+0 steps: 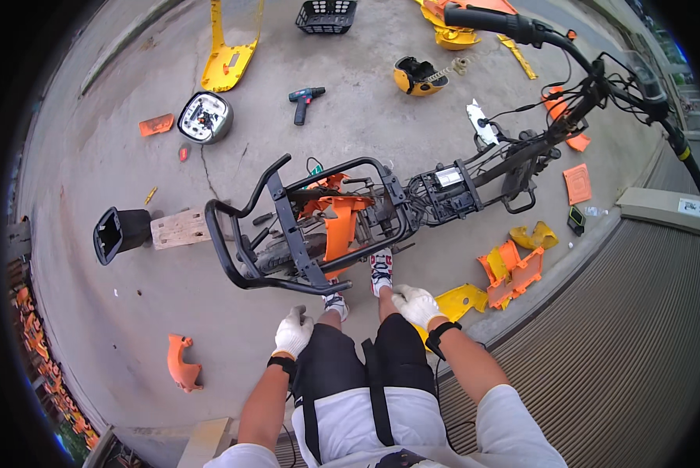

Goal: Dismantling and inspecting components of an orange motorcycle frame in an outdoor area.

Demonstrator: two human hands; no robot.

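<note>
My gloved left hand (294, 334) hangs beside my left thigh, loosely open with bent fingers. My gloved right hand (417, 304), also loosely open, is by my right thigh. Neither visibly holds anything. Just beyond them is a stripped black two-wheeler frame (459, 191) with exposed wiring, a handlebar (521, 25) and a tubular rear rack (286, 282). An orange panel (338, 234) hangs inside the rear section, partly hidden by the tubes. My shoes (381, 267) are close under the rack.
Loose yellow panels (226, 66), orange panels (513, 277), a drill (303, 101), a black basket (326, 17) and a grey box (205, 117) lie around the floor. A black housing (120, 232) and wooden plank (180, 228) are at left. A ribbed shutter (591, 343) borders the right.
</note>
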